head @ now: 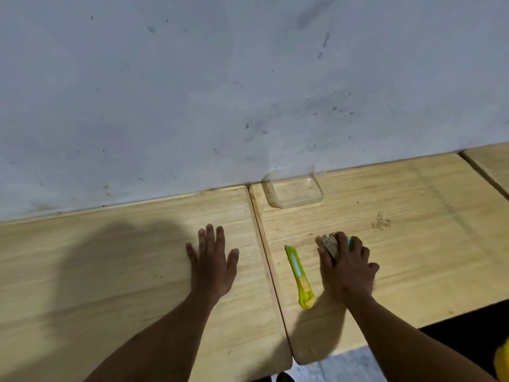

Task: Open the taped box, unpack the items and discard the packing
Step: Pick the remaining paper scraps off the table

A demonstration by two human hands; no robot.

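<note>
Right grip (348, 268) clasped the small cardboard box (327, 243), which stood on the right one of 2 wooden tabletops (427, 216). Left grip (212, 260) lay flat and released on the other. Between them the green cutter (298, 274) lay untouched. Opening seemed not yet begun; the next move probably needed taking the cutter to slit the tape.

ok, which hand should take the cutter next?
Left, likely. The left hand lies flat and empty, while the right hand grips the box. The cutter lies between them, nearer the right, but that hand is busy.
</note>
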